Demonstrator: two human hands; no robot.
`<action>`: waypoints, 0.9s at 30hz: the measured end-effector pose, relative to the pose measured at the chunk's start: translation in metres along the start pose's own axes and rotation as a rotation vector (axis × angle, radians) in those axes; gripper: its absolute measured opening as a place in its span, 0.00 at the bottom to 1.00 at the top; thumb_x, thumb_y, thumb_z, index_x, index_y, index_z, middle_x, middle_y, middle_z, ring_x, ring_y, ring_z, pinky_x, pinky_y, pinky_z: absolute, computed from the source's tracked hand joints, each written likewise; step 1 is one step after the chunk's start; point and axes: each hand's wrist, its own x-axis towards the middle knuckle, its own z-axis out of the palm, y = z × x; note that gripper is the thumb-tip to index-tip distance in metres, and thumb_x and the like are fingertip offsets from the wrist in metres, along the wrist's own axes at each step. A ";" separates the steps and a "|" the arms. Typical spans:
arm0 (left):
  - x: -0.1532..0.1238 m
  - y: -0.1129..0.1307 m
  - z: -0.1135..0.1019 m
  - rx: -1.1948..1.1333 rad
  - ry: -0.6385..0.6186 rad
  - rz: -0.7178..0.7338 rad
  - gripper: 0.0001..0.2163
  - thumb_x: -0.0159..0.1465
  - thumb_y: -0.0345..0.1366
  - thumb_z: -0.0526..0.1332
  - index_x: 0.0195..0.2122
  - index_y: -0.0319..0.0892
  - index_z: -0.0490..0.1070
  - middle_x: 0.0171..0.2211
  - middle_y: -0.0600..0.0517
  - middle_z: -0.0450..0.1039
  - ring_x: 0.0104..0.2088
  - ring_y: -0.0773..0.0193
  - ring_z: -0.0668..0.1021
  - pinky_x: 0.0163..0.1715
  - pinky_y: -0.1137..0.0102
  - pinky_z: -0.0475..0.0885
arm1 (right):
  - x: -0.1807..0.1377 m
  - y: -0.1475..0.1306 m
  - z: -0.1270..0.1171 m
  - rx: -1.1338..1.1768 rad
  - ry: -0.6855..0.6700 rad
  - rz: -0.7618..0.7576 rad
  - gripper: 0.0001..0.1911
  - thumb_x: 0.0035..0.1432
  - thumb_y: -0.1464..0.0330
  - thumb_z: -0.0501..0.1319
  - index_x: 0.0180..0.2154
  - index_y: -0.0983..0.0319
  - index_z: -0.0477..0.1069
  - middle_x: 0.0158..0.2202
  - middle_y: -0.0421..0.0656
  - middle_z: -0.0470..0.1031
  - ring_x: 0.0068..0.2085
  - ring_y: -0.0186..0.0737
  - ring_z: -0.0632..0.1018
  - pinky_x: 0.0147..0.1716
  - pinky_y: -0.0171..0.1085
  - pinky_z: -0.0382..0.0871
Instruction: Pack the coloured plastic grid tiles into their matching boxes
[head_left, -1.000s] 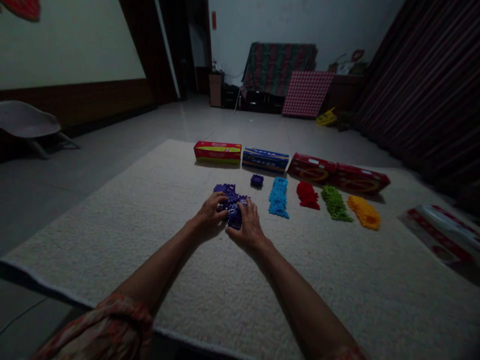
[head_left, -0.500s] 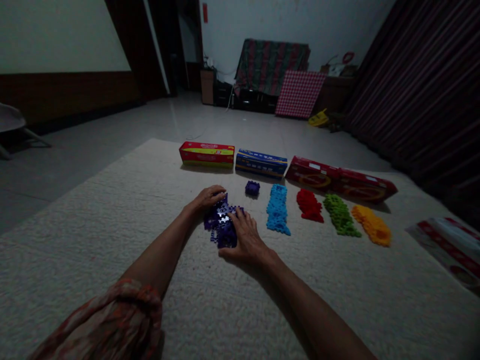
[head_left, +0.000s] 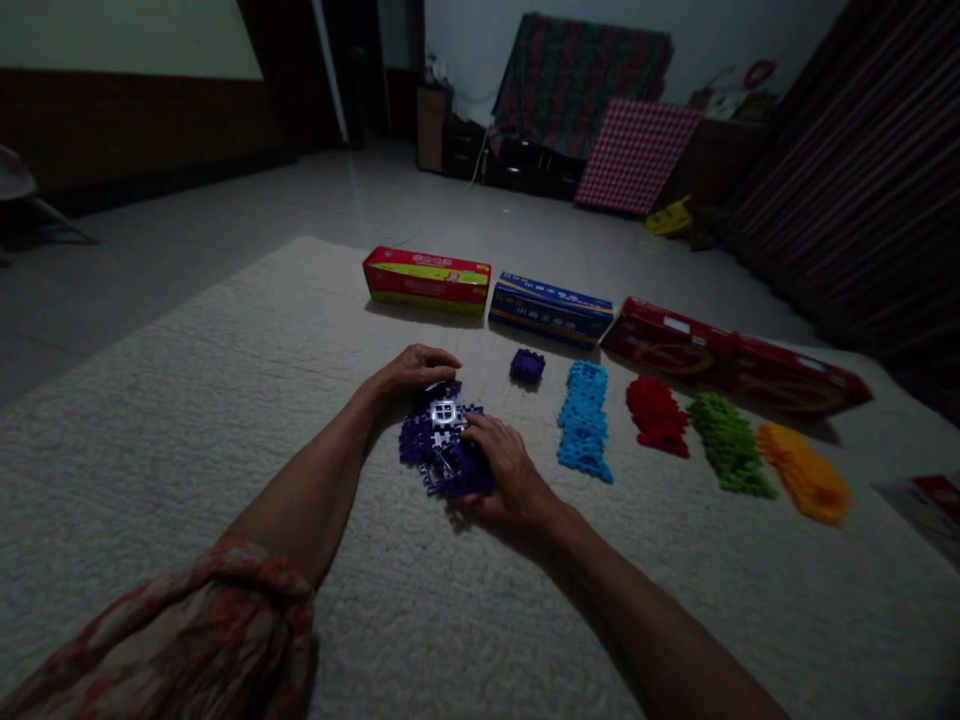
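A loose pile of dark purple plastic interlocking tiles (head_left: 442, 440) lies on the light mat, their notched edges overlapping. One tile on top has a window-like grid. Curved round the pile's far left edge is my left hand (head_left: 416, 368), its fingers together; the tips are partly hidden. My right hand (head_left: 510, 465) grips the right side, fingers over the tiles and thumb low at the near edge. Just beyond sits a small separate purple stack (head_left: 527, 367). To its right lie blue tiles (head_left: 585, 420), red tiles (head_left: 657, 415), green tiles (head_left: 729, 445) and orange tiles (head_left: 802, 472).
Behind the tiles stand a red-and-yellow box (head_left: 427, 282), a blue box (head_left: 551, 308) and dark red boxes (head_left: 735, 358) in a row. A pale textured mat (head_left: 225, 370) covers the floor here. A red-and-white package (head_left: 937, 495) is at the right edge.
My view has tilted down and moved closer. The purple tiles have shifted under my hands, showing the grid tile on top. My right thumb has tucked in against the pile's near edge.
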 end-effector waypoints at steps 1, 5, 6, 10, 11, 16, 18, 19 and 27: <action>0.001 0.000 -0.002 -0.011 0.004 -0.009 0.16 0.54 0.41 0.70 0.42 0.39 0.82 0.32 0.47 0.81 0.30 0.62 0.77 0.34 0.65 0.72 | -0.001 0.000 0.000 0.004 0.007 -0.012 0.36 0.49 0.61 0.70 0.58 0.62 0.64 0.65 0.60 0.64 0.65 0.60 0.65 0.62 0.61 0.58; 0.007 -0.004 -0.009 -0.078 0.065 -0.008 0.15 0.52 0.39 0.71 0.41 0.40 0.82 0.34 0.46 0.81 0.33 0.61 0.79 0.38 0.64 0.74 | -0.002 -0.001 -0.005 0.070 0.017 0.006 0.29 0.51 0.63 0.69 0.53 0.61 0.66 0.64 0.60 0.65 0.65 0.57 0.67 0.61 0.58 0.62; 0.008 -0.005 -0.010 -0.121 0.084 -0.008 0.15 0.53 0.39 0.71 0.41 0.40 0.81 0.35 0.46 0.82 0.33 0.61 0.80 0.39 0.64 0.74 | -0.003 0.000 -0.007 0.099 0.025 0.023 0.25 0.52 0.64 0.69 0.51 0.61 0.67 0.64 0.59 0.65 0.64 0.56 0.67 0.60 0.57 0.63; 0.009 -0.009 -0.011 -0.221 0.117 -0.002 0.17 0.52 0.38 0.71 0.43 0.40 0.81 0.35 0.46 0.82 0.34 0.61 0.81 0.40 0.64 0.75 | -0.003 0.002 -0.019 0.224 0.055 0.087 0.10 0.56 0.68 0.66 0.40 0.59 0.70 0.60 0.55 0.70 0.60 0.51 0.72 0.58 0.52 0.67; 0.009 -0.010 -0.010 -0.220 0.115 -0.001 0.17 0.52 0.38 0.71 0.43 0.40 0.80 0.35 0.46 0.82 0.34 0.61 0.81 0.40 0.64 0.75 | -0.002 0.002 -0.023 0.252 0.067 0.107 0.08 0.56 0.69 0.66 0.38 0.59 0.71 0.59 0.54 0.72 0.59 0.50 0.74 0.57 0.52 0.68; 0.011 -0.014 -0.010 -0.204 0.106 -0.006 0.18 0.52 0.40 0.72 0.44 0.41 0.80 0.36 0.46 0.82 0.34 0.60 0.82 0.41 0.62 0.76 | 0.001 0.000 -0.035 0.395 0.063 0.296 0.05 0.58 0.66 0.65 0.37 0.59 0.74 0.43 0.46 0.79 0.44 0.44 0.79 0.46 0.45 0.73; 0.012 -0.014 -0.010 -0.186 0.105 -0.003 0.17 0.52 0.39 0.72 0.43 0.42 0.81 0.37 0.46 0.82 0.35 0.60 0.81 0.43 0.62 0.75 | 0.001 -0.004 -0.037 0.426 -0.023 0.366 0.06 0.59 0.66 0.64 0.38 0.59 0.75 0.36 0.43 0.78 0.36 0.41 0.78 0.39 0.42 0.73; 0.012 -0.014 -0.010 -0.177 0.107 -0.001 0.17 0.52 0.39 0.71 0.43 0.42 0.81 0.37 0.46 0.82 0.36 0.60 0.81 0.44 0.62 0.75 | 0.001 -0.007 -0.037 0.418 -0.056 0.374 0.06 0.60 0.66 0.63 0.39 0.59 0.76 0.35 0.43 0.78 0.35 0.40 0.78 0.37 0.41 0.73; 0.012 -0.013 -0.011 -0.114 0.108 0.008 0.16 0.52 0.40 0.70 0.43 0.43 0.81 0.38 0.45 0.82 0.38 0.58 0.81 0.45 0.62 0.75 | 0.007 -0.020 -0.069 0.362 -0.310 0.265 0.15 0.67 0.64 0.57 0.52 0.57 0.73 0.52 0.47 0.78 0.51 0.45 0.78 0.51 0.45 0.72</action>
